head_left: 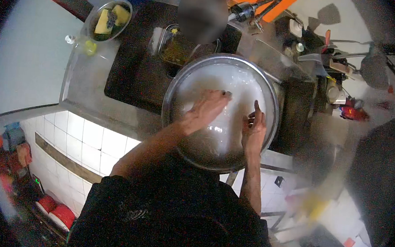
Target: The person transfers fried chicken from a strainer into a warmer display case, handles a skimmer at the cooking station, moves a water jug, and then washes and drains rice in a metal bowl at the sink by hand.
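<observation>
A large round metal basin [224, 57] holds whitish, shiny liquid. Over its left half is my left hand [209, 107], with the fingers pressed together and pointing right; a small dark spot shows at the fingertips, too small to name. My right hand [254, 128] is at the basin's right side, one finger stretched out and the others bent and apart, with nothing visible between them. Neither hand touches the rim with its fingers. How far the fingertips are in the liquid cannot be made out.
Behind the basin are a dark sink [134, 76], a glass container [175, 47] with yellow bits and a faucet [245, 11]. An oval bowl [127, 25] with yellow sponge-like pieces stands back left. Utensils, including a wide spatula [373, 67], lie at the right.
</observation>
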The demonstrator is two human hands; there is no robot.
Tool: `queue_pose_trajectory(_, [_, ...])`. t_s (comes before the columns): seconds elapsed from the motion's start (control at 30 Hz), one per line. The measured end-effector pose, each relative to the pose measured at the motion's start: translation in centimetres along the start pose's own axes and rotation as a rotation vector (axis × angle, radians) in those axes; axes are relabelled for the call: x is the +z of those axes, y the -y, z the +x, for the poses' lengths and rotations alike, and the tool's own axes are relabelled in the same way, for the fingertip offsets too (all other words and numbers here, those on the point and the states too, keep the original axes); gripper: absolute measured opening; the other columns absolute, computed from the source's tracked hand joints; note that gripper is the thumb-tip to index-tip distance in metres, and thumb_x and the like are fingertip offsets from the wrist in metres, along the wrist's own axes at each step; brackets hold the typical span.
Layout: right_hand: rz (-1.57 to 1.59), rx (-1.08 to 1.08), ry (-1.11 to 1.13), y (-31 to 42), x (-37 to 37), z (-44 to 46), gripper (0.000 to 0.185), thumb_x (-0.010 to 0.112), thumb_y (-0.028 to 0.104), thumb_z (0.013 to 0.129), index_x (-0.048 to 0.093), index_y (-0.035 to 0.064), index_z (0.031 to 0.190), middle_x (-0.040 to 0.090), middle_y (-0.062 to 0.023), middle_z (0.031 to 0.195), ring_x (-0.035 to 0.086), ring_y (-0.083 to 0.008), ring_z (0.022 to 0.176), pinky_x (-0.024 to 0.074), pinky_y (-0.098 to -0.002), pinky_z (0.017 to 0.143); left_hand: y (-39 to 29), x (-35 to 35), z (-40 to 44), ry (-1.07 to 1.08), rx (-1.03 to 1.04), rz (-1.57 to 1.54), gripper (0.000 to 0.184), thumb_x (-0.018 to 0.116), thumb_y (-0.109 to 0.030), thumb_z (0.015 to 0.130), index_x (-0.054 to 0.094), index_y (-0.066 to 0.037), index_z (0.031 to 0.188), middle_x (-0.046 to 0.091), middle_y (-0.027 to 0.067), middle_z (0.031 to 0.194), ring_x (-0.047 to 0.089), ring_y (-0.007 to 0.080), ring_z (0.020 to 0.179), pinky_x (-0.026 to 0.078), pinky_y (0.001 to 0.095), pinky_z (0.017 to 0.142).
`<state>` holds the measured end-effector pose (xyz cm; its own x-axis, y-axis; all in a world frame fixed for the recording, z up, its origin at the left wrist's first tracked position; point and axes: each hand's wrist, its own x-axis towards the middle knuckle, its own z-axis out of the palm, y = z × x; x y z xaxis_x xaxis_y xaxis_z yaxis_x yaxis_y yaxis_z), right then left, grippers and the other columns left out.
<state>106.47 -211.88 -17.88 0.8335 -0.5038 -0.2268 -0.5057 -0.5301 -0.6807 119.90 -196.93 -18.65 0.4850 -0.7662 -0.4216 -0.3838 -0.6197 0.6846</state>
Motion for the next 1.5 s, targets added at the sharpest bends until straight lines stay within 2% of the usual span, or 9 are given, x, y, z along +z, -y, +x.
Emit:
queue_pose_trajectory(0.1, [-0.402,-0.368,-0.262,-1.0,-1.5,-1.9,0.068,0.069,0.002,0.081,0.043,0.0078,0.144,0.048,-0.0184,0.121,0.051,-0.0335,0.109,0.0511,-0.0382,0.087,2.4,0.6,-1.7,-0.556,0.283,0.204,0.043,0.059,-0.008,0.084,0.056,-0.002,0.126,0.062,0.0205,0.108,0.060,0.0361,0.107,0.048,0.0463,0.096])
queue_pose_trajectory(0.23, [-0.160,-0.010,-0.503,-8.8,-2.7,-5.1,0.064,0.075,0.012,0.084,0.044,0.0037,0.140,0.054,-0.0145,0.114,0.054,-0.0274,0.105,0.0468,-0.0376,0.091,5.1,-3.0,-5.3,-0.993,0.236,0.130,0.043,0.067,-0.015,0.089,0.057,-0.003,0.128,0.064,0.0165,0.117,0.060,0.0320,0.111,0.046,0.0388,0.101])
queue_pose_trajectory(0.37, [0.633,0.292,-0.364,-11.0,-0.4,-9.1,0.040,0.073,0.015,0.088,0.057,-0.0012,0.121,0.065,-0.0088,0.101,0.058,-0.0188,0.087,0.0477,-0.0323,0.078,11.6,-3.4,-4.5,-0.904,0.023,-0.381,0.039,0.068,-0.026,0.092,0.060,-0.006,0.124,0.065,0.0130,0.116,0.061,0.0261,0.110,0.047,0.0353,0.098])
queue_pose_trajectory(0.43, [0.596,0.307,-0.339,-10.1,0.1,-9.2,0.041,0.068,0.016,0.088,0.057,-0.0008,0.123,0.063,-0.0120,0.112,0.060,-0.0223,0.093,0.0470,-0.0356,0.085,12.9,-3.0,-3.9,-0.572,-0.014,-1.033,0.037,0.064,-0.033,0.095,0.063,-0.005,0.120,0.066,0.0067,0.112,0.061,0.0157,0.101,0.048,0.0293,0.092])
queue_pose_trajectory(0.73, [0.793,0.273,-0.360,-4.7,-1.2,-10.2,0.035,0.062,0.007,0.081,0.060,0.0011,0.115,0.065,-0.0072,0.104,0.060,-0.0193,0.091,0.0474,-0.0335,0.083,13.9,0.4,-2.5,-0.457,-0.125,-1.564,0.041,0.054,-0.042,0.100,0.065,-0.007,0.118,0.067,0.0018,0.104,0.060,0.0113,0.095,0.048,0.0265,0.086])
queue_pose_trajectory(1.1, [0.715,0.293,-0.451,-3.7,-3.9,-12.5,0.047,0.070,0.005,0.076,0.059,-0.0011,0.120,0.064,-0.0106,0.113,0.059,-0.0253,0.100,0.0460,-0.0382,0.091,15.6,5.1,-1.2,-0.499,0.035,-1.520,0.034,0.052,-0.036,0.102,0.069,-0.007,0.108,0.068,0.0018,0.094,0.061,0.0107,0.083,0.050,0.0266,0.074])
queue_pose_trajectory(1.2, [0.655,0.277,-0.449,-3.9,-4.3,-12.7,0.048,0.068,0.007,0.077,0.058,-0.0015,0.123,0.062,-0.0120,0.118,0.057,-0.0274,0.105,0.0444,-0.0395,0.095,17.2,6.2,0.5,-0.331,-0.117,-1.565,0.033,0.052,-0.032,0.102,0.067,-0.004,0.111,0.069,0.0042,0.098,0.063,0.0127,0.087,0.052,0.0290,0.079])
queue_pose_trajectory(1.33, [0.549,0.044,-0.568,-9.5,-3.6,-13.9,0.051,0.064,0.008,0.079,0.055,-0.0012,0.128,0.059,-0.0131,0.124,0.055,-0.0280,0.109,0.0426,-0.0409,0.096,20.0,9.1,3.4,-0.538,0.132,-1.363,0.038,0.052,-0.036,0.101,0.066,-0.005,0.118,0.069,0.0090,0.106,0.064,0.0191,0.096,0.050,0.0332,0.091])
queue_pose_trajectory(1.5, [0.574,0.240,-0.496,-5.6,-4.3,-12.9,0.053,0.068,0.018,0.082,0.054,-0.0015,0.129,0.060,-0.0131,0.120,0.055,-0.0265,0.105,0.0449,-0.0409,0.091,16.6,3.3,0.2,-0.636,0.174,-1.025,0.042,0.054,-0.041,0.099,0.067,-0.007,0.120,0.069,0.0098,0.110,0.065,0.0224,0.100,0.048,0.0341,0.095])
